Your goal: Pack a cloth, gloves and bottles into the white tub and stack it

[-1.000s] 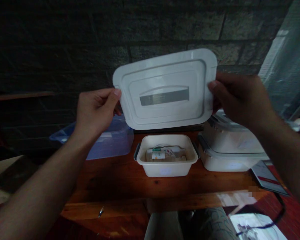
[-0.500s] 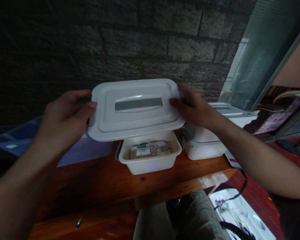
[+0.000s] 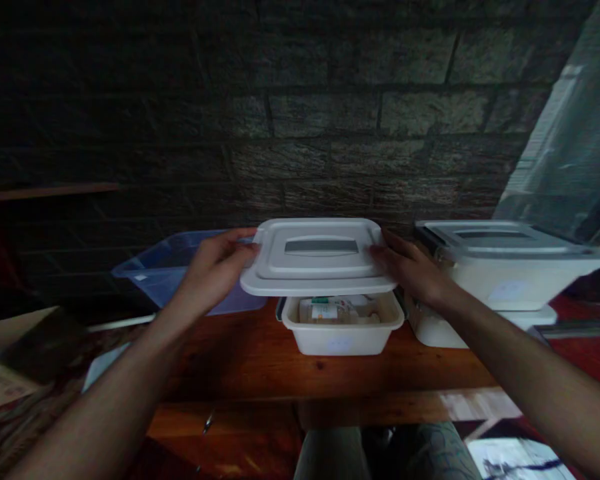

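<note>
A white plastic lid [image 3: 320, 267] with a grey strip across its top is held between my two hands, just above an open storage box. My left hand [image 3: 225, 263] is closed on the lid's left end, thumb on top. At the right end, my right hand [image 3: 410, 267] grips it the same way. Below, the white storage box [image 3: 341, 341] stands on the wooden table, its dark side clips swung outward. Inside lies a bottle with a white and green label [image 3: 325, 310], beside other pale items I cannot make out. The lid covers the box's back rim.
To the right, two white lidded boxes [image 3: 505, 283] are stacked. A blue translucent bin [image 3: 165, 273] sits left behind my left arm. The wooden table [image 3: 260, 367] has its front edge near my legs. A cardboard box [image 3: 20, 360] is at far left, a stone wall [image 3: 300, 120] behind.
Both hands have lowered the lid from upright in the air to nearly flat just over the box. The camera view swung right and then back.
</note>
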Action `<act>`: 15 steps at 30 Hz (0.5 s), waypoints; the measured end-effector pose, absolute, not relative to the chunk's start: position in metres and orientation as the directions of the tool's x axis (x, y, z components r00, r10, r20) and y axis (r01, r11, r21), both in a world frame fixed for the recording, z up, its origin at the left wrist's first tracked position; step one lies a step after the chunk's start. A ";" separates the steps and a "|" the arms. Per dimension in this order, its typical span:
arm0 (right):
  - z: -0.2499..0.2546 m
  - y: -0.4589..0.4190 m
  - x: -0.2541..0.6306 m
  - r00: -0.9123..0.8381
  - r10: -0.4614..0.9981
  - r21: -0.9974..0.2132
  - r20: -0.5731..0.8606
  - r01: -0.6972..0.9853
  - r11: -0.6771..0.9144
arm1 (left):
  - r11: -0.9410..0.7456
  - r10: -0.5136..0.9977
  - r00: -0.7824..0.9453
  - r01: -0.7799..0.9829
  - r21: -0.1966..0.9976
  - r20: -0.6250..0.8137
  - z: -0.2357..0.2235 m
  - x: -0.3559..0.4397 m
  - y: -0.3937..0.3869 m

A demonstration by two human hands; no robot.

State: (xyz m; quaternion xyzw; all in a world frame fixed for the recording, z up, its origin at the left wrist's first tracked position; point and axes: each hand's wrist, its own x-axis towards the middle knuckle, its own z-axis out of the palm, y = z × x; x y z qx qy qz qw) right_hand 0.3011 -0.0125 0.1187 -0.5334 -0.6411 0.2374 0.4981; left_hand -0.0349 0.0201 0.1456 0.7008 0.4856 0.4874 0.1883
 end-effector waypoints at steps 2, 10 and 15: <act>0.116 -0.012 0.299 0.163 0.929 -0.904 0.332 0.336 0.264 | -0.467 0.865 0.071 0.475 0.746 0.497 0.143 -0.029 0.023; 0.092 -0.016 0.305 0.253 0.946 -0.969 0.203 0.192 0.156 | -0.500 0.858 0.228 0.579 0.644 0.461 0.108 -0.019 0.038; 0.064 -0.012 0.315 0.145 0.970 -0.965 0.195 0.204 0.164 | -0.479 0.871 0.275 0.664 0.575 0.407 0.092 -0.014 0.041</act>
